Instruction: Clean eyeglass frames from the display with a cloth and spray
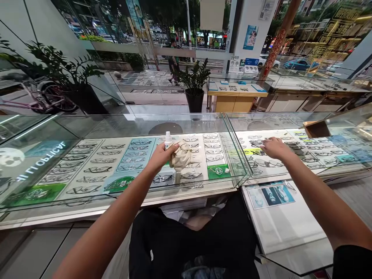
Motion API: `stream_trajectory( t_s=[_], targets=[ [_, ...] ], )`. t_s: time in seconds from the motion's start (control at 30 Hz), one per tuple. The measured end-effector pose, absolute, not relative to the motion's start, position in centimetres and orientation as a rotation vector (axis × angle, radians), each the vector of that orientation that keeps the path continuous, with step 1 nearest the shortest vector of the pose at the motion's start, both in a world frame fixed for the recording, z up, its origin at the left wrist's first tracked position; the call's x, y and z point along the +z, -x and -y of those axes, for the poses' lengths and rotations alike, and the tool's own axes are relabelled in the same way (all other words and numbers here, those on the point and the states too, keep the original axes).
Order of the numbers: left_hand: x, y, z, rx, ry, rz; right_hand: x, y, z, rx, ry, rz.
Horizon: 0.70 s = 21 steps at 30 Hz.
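Note:
My left hand [163, 155] is closed around a small white bottle [167, 136] with a white cap and a crumpled beige cloth [181, 155]. Both are held over the glass top of the left display case [116, 130]. My right hand [273, 148] is over the right display case [255, 176], fingers bent a little and apart, with nothing visible in it. Whether its fingertips touch the glass I cannot tell. Below the glass lie rows of eyeglasses [112, 147], some around my right hand too.
A brown box-like object [316, 129] stands at the right. A white cabinet top [287, 228] with a photo card [271, 195] is below my right arm. Beyond the cases stand a potted plant [194, 95], a wooden display table [236, 101] and glass walls facing a street.

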<state>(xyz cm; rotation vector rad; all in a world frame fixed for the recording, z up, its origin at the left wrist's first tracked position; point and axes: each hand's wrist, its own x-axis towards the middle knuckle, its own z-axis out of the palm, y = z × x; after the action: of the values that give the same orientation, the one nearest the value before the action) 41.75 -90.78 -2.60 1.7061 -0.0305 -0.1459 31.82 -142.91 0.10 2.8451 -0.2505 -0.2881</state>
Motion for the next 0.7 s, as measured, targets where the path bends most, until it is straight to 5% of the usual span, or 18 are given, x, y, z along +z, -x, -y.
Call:
stream_trajectory(
  t_s=[0.37, 0.7],
  targets=[
    [-1.5, -38.2, 93.1, -0.196, -1.587, 0.15, 0.9, -32.2, 117.6, 0.619, -3.358, -0.83],
    [-1.7, -36.5, 86.6, 0.055, -1.793, 0.174, 2.1, -34.3, 110.2, 0.865, -3.981, -0.72]
  ],
)
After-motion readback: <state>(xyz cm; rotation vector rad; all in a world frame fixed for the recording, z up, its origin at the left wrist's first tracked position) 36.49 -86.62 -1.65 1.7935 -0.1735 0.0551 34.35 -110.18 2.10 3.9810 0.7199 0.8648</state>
